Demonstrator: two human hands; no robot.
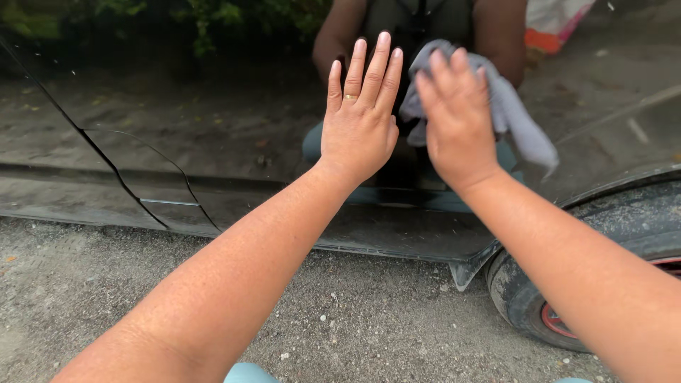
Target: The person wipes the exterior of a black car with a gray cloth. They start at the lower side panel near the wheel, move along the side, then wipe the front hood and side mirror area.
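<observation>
Flat and holding nothing, the left hand (358,120) rests with fingers spread upward against the glossy black car panel (177,128). Beside it, the right hand (457,120) presses one grey cloth (507,113) to the panel; its long axis slants down toward the single tyre (603,241).

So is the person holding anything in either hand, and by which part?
The right hand presses a grey cloth flat against the shiny black car panel, palm over its bunched upper part, the tail hanging loose. The left hand holds nothing, open against the panel.
</observation>
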